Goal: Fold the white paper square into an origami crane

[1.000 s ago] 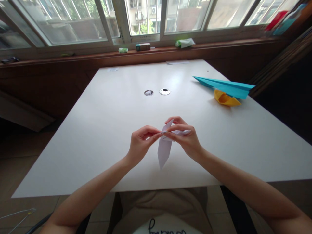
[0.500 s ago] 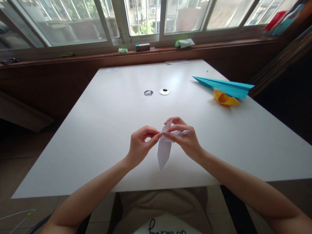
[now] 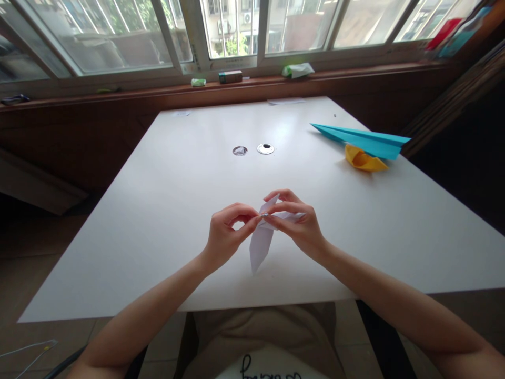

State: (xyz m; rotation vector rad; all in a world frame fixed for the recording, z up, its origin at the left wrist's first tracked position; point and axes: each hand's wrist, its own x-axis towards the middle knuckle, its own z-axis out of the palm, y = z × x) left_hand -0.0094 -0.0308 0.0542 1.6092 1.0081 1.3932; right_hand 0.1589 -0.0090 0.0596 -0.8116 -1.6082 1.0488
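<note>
A folded white paper figure (image 3: 261,247), with pointed flaps like an origami bird, is held above the near part of the white table (image 3: 165,200). My left hand (image 3: 229,229) pinches a small tip of it between thumb and forefinger. From the other side, my right hand (image 3: 298,218) grips the folded body, its fingertips meeting those of the left at the centre. One long flap hangs down toward me, and another point rises between the right fingers. The right hand partly hides the flap that sticks out to the right.
A blue paper plane (image 3: 365,141) and a yellow paper boat (image 3: 363,159) lie at the right of the table. Two round cable holes, one left (image 3: 240,151) and one right (image 3: 265,149), are in the tabletop. A small box (image 3: 230,77) and a tissue pack (image 3: 298,70) rest on the windowsill.
The lower flap of the white paper figure has swung slightly to the left. Both hands keep their pinch in nearly the same place.
</note>
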